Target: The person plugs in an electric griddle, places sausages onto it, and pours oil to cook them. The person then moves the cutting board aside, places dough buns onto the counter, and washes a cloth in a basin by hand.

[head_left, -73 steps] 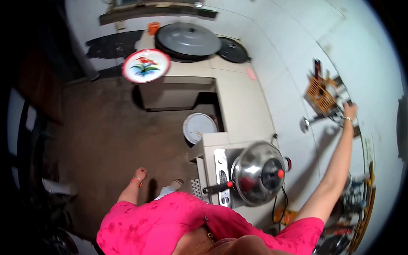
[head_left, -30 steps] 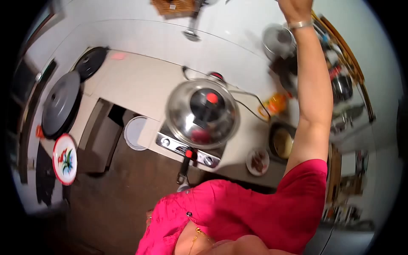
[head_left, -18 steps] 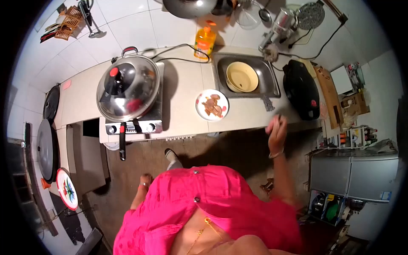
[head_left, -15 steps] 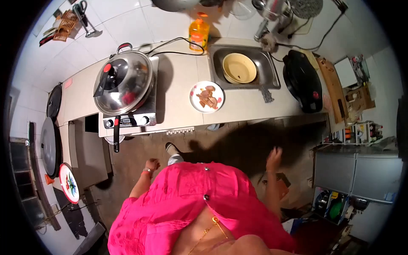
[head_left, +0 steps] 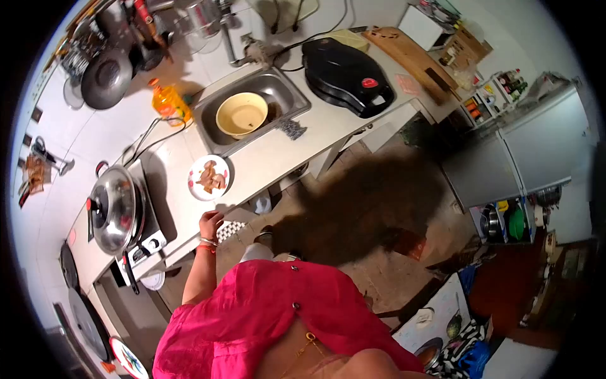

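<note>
My left hand, with bands at its wrist, hangs just in front of the counter edge. Its fingers are loosely bent and hold nothing that I can see. The nearest thing is a white plate bearing pieces of brownish meat, up and slightly left of the hand. Farther left, a wok under a shiny lid sits on an electric cooker. A yellow basin stands in the metal sink. My right hand is out of the picture.
A black electric griddle and a wooden board occupy the counter's right part. An orange bottle stands by the wall, with a cable near it. At the right is a grey fridge; a low table stands lower right.
The view has turned right and moved along the counter; the fridge and low table show more. My left hand has come up to the counter edge. My right hand has left the view.
</note>
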{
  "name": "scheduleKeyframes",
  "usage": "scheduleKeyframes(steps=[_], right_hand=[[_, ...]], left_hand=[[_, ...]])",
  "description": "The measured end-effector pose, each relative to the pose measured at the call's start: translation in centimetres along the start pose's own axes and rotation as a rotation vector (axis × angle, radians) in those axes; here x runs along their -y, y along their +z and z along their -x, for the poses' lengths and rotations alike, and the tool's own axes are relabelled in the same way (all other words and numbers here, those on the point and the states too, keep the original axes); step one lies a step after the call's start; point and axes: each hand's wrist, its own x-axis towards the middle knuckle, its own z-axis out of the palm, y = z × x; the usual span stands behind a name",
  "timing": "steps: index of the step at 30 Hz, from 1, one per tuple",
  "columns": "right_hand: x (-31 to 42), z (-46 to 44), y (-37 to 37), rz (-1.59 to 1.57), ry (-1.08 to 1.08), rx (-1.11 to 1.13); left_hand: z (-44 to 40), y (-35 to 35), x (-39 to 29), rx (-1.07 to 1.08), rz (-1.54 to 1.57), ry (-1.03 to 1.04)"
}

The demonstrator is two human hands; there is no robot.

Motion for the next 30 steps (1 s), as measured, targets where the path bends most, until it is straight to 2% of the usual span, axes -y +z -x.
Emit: scheduleKeyframes(steps=[3, 5, 7, 8, 11, 12, 15, 17, 19, 20, 22, 23, 26, 27, 29, 30], right_hand=[[5.4, 0.8, -5.1, 0.079, -0.278, -0.148], [9.0, -0.1, -8.0, -0.087, -0.332, -0.124], [12.0, 2.0, -12.1, -0.421, -0.318, -0.113], [13.2, 4.1, -14.4, -0.666, -0.236, -0.081], [14.8, 4.7, -18.4, -0.667, -0.332, -0.098], [14.9, 4.6, -19.3, -0.713, -0.310, -0.087], [15.3, 12.6, -24.7, -0.874, -0.281, -0.128], [14.6, 10.3, -24.7, -0.761, -0.326, -0.165], [13.2, 2.1, -22.1, -0.358, -0.465, -0.258], [12.4, -0.6, -21.2, -0.241, -0.511, -0.284], [11.7, -2.1, -21.5, -0.238, -0.514, -0.255], [10.3, -5.4, -19.9, -0.276, -0.535, -0.233], [8.4, -5.7, -23.5, -0.113, -0.407, -0.127], [8.0, -5.0, -25.1, -0.135, -0.361, -0.115], [6.6, -2.9, -28.8, -0.436, -0.239, -0.114], [6.0, -1.2, -31.0, -0.536, -0.199, -0.115]], left_hand=[[-2.8, 0.3, -0.1, 0.027, 0.363, -0.217], [-7.1, -1.2, 2.1, 0.223, 0.478, -0.320], [-7.8, -0.5, 1.8, 0.223, 0.413, -0.257], [-8.4, -0.6, 1.8, 0.251, 0.424, -0.271], [-8.8, 0.3, 1.2, 0.238, 0.573, -0.329], [-8.7, 0.1, 0.9, 0.326, -0.070, -0.039], [-11.3, -0.7, 3.1, 0.297, -0.221, 0.081], [-13.0, -0.9, 5.4, 0.095, 0.662, -0.364], [-13.5, -2.4, 6.1, 0.272, -0.076, -0.008], [-13.7, -3.0, 6.3, 0.269, -0.399, 0.185], [-12.7, -1.9, 5.0, 0.168, -0.083, 0.103], [-10.3, -0.2, 3.6, 0.062, 0.378, -0.054], [-9.5, 0.6, 4.6, 0.086, -0.448, 0.387], [-8.4, 2.2, 3.6, 0.071, -0.427, 0.367], [-6.3, 5.7, 1.8, 0.045, -0.404, 0.361], [-5.1, 8.1, 0.9, 0.044, -0.282, 0.310]])
